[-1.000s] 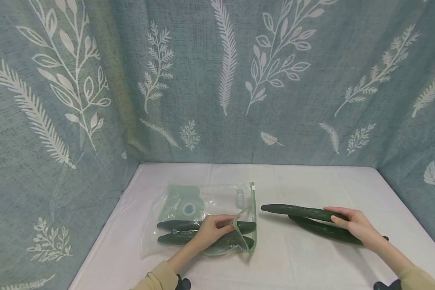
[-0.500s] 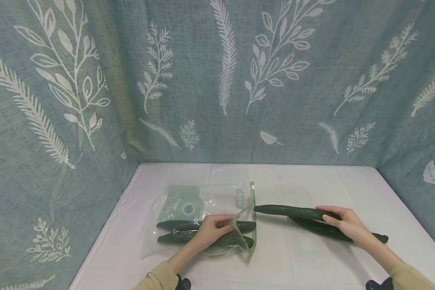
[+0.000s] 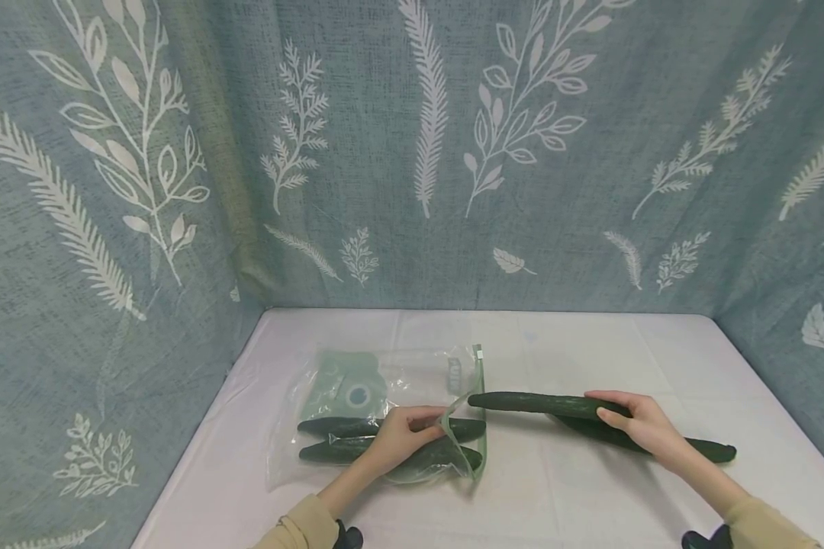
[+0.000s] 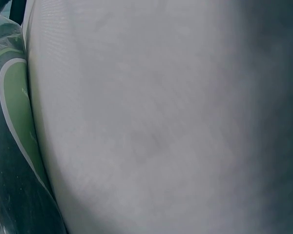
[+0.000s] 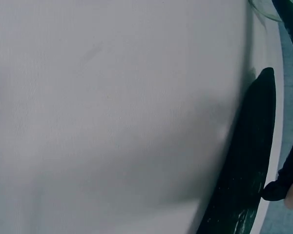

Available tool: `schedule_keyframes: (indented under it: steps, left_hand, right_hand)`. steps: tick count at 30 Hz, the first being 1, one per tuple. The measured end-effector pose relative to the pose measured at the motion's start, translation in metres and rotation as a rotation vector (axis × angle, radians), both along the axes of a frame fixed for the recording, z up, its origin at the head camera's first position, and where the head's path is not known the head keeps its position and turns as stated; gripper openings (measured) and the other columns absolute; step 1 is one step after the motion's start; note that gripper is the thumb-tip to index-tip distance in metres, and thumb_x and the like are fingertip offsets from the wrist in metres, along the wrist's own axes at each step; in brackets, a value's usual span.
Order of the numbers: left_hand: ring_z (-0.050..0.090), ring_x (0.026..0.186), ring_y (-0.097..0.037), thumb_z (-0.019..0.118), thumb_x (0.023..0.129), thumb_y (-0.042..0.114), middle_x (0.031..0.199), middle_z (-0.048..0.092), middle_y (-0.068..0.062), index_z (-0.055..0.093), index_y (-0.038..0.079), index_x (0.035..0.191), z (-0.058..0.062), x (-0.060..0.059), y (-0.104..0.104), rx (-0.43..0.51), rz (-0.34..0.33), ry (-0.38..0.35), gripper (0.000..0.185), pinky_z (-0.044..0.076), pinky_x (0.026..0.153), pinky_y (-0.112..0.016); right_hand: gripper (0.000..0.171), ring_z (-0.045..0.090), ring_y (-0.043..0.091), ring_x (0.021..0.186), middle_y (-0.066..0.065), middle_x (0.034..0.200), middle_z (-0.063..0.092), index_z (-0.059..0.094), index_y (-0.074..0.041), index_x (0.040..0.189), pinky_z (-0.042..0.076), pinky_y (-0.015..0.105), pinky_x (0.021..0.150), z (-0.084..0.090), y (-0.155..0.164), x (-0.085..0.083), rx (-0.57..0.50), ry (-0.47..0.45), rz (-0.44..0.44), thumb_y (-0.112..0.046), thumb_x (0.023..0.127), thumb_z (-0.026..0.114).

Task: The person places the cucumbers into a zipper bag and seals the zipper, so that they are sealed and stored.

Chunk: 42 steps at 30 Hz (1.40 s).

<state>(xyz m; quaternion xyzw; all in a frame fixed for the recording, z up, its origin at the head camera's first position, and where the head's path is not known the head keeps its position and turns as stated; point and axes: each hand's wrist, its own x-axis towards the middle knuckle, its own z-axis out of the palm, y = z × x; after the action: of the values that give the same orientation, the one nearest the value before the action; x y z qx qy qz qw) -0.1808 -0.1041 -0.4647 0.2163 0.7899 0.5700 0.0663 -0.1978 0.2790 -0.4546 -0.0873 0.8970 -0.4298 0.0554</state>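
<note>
A long cucumber point(image 3: 532, 402) is gripped near its rear end by the right hand point(image 3: 635, 425), its fingers curled over the top and the thumb beneath; it is held level just above the desk point(image 3: 577, 496), with its tip just beside the mouth of the clear zip bag point(image 3: 384, 415). The bag's upper lip is pinched and lifted by the left hand point(image 3: 398, 438), whose fingers are closed on the plastic edge near the green zip strip point(image 3: 479, 396). Two cucumbers already lie inside the bag, side by side, and one more cucumber point(image 3: 687, 446) lies on the desk under the right hand. The opening is judged narrow and slack, so the tip could catch on the zip strip or on the ends of the packed cucumbers and push the bag away instead of entering. Because the cucumber is held far back, its tip could also droop below the lower lip. If the pinched film slips, the mouth could fall closed.
</note>
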Motion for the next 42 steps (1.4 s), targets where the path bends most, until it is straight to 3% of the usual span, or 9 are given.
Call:
schedule_keyframes:
  steps: [25, 42]
  left_hand:
    - [0.058, 0.105, -0.022, 0.064, 0.081, 0.016, 0.113, 0.062, -0.009, 0.062, 0.004, 0.11, 0.0, 0.0, 0.0, -0.02, 0.018, 0.016, 0.031, 0.048, 0.085, -0.02]
    - [0.058, 0.107, -0.019, 0.064, 0.081, 0.017, 0.112, 0.063, -0.006, 0.062, 0.005, 0.111, 0.002, -0.001, 0.001, 0.016, -0.005, -0.011, 0.033, 0.047, 0.087, -0.02]
  right_hand:
    - [0.033, 0.046, 0.037, 0.116, 0.014, 0.12, 0.057, 0.06, -0.009, 0.116, 0.039, 0.051, 0.095, -0.005, -0.046, -0.006, -0.044, 0.03, 0.021, -0.02, 0.085, 0.061]
    - [0.028, 0.052, 0.034, 0.11, 0.012, 0.112, 0.062, 0.063, -0.008, 0.11, 0.043, 0.048, 0.092, -0.014, -0.077, -0.013, -0.053, 0.131, 0.043, -0.012, 0.083, 0.063]
